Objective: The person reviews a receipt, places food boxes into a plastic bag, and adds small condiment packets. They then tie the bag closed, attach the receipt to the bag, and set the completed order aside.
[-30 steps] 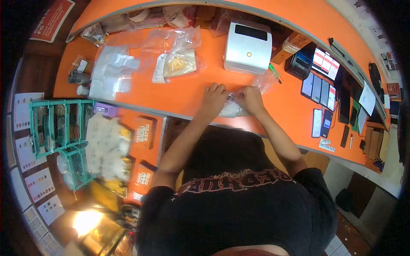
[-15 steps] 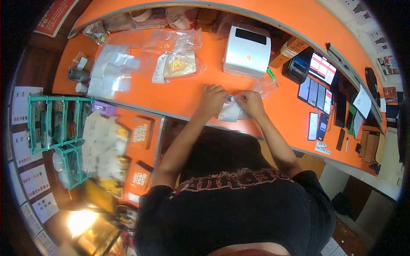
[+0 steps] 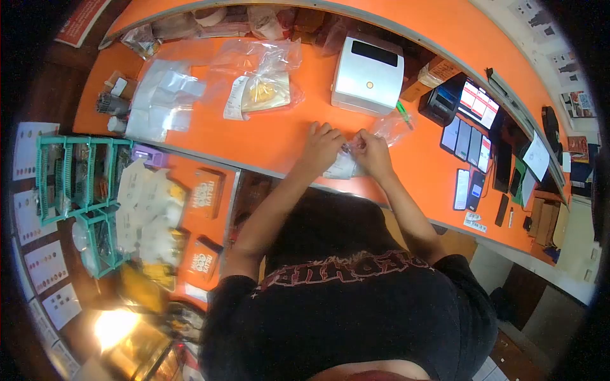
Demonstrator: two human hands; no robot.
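Clear bag [image 3: 342, 169] on the desk [image 3: 267, 145], body side of the printer [image 3: 368, 75]; left hand [image 3: 320, 151] and right hand [image 3: 373, 153] close together at its upper end, exact grip hidden. Probably light, limp, slippery; best pinched there. Desk edge near; room extends left of printer, towards filled bag [image 3: 277, 100].

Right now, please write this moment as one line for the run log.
left hand: at bag top | right hand: same | small plastic bag: on counter | beyond: printer
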